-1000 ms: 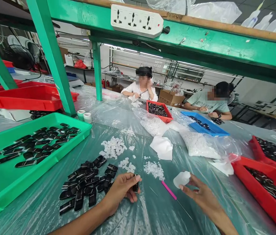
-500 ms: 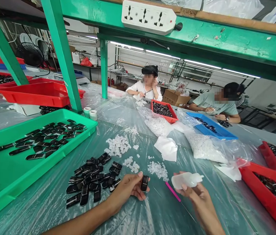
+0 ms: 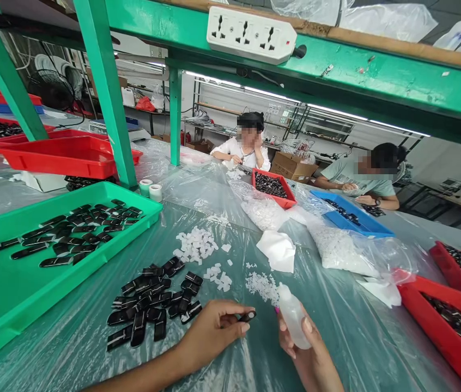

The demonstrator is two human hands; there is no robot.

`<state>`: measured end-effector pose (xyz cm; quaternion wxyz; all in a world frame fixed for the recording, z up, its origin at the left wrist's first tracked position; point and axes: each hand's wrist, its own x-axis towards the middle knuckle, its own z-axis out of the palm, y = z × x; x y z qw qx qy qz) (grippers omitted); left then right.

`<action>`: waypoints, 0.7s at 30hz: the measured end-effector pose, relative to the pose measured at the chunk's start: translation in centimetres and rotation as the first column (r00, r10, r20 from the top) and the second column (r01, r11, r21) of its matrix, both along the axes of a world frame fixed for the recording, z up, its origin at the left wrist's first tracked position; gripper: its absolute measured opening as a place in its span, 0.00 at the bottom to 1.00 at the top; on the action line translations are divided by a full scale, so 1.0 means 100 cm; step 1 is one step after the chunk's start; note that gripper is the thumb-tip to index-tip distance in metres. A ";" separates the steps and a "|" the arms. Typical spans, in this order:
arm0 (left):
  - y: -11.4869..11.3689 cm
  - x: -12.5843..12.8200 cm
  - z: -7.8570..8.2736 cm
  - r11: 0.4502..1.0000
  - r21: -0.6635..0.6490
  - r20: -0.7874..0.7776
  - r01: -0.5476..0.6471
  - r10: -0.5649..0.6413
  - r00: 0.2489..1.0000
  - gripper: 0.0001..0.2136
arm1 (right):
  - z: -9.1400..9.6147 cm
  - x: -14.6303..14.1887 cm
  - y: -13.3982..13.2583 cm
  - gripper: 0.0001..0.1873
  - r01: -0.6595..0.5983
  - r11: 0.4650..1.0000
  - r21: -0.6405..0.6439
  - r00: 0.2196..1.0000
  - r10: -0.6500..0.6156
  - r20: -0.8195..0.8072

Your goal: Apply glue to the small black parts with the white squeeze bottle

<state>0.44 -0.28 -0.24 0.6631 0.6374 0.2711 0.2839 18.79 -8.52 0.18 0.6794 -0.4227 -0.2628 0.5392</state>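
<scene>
My left hand (image 3: 210, 333) pinches a small black part (image 3: 248, 316) between thumb and fingertips, low at the table's near edge. My right hand (image 3: 306, 354) is wrapped round a small translucent white squeeze bottle (image 3: 292, 316), whose tip points up and left toward the black part. A pile of black parts (image 3: 152, 307) lies just left of my left hand. Small white pieces (image 3: 195, 245) are scattered beyond it, with a finer heap (image 3: 261, 284) near the bottle.
A green tray (image 3: 5, 294) with several black parts stands at left. Red trays (image 3: 438, 321) sit at right, more red trays (image 3: 62, 158) at back left. Bags of white pieces (image 3: 339, 250) and a folded white cloth (image 3: 277, 250) lie mid-table. Two people sit across, by a red tray (image 3: 273, 188) and a blue tray (image 3: 353, 218).
My right hand picked up the white bottle, lifted it, and brought it left and upright beside the black part. My left hand turned the part from upright to level.
</scene>
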 end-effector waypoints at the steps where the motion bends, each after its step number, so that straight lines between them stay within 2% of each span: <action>1: 0.000 0.000 0.001 0.999 0.035 -0.015 -0.003 0.004 1.000 0.16 | -0.002 -0.001 0.001 0.20 -0.007 1.000 -0.006 0.999 0.006 -0.047; 4: 0.000 0.000 0.006 0.995 0.104 -0.048 -0.010 0.015 0.999 0.15 | -0.007 -0.003 0.003 0.17 0.010 0.999 -0.044 0.985 -0.018 -0.173; 7: 0.000 0.000 0.008 0.991 0.135 -0.054 -0.021 0.029 0.998 0.14 | -0.008 -0.004 0.005 0.16 0.050 0.994 -0.096 0.983 -0.066 -0.173; 14: 0.000 0.000 0.006 0.983 0.180 -0.046 -0.043 0.052 0.998 0.13 | -0.007 -0.001 0.002 0.20 0.082 0.986 -0.147 0.989 -0.063 0.134; 21: -0.001 0.000 0.011 0.978 0.205 -0.065 -0.033 0.048 0.997 0.12 | -0.002 -0.002 -0.002 0.20 0.172 0.978 -0.122 0.904 -0.107 0.413</action>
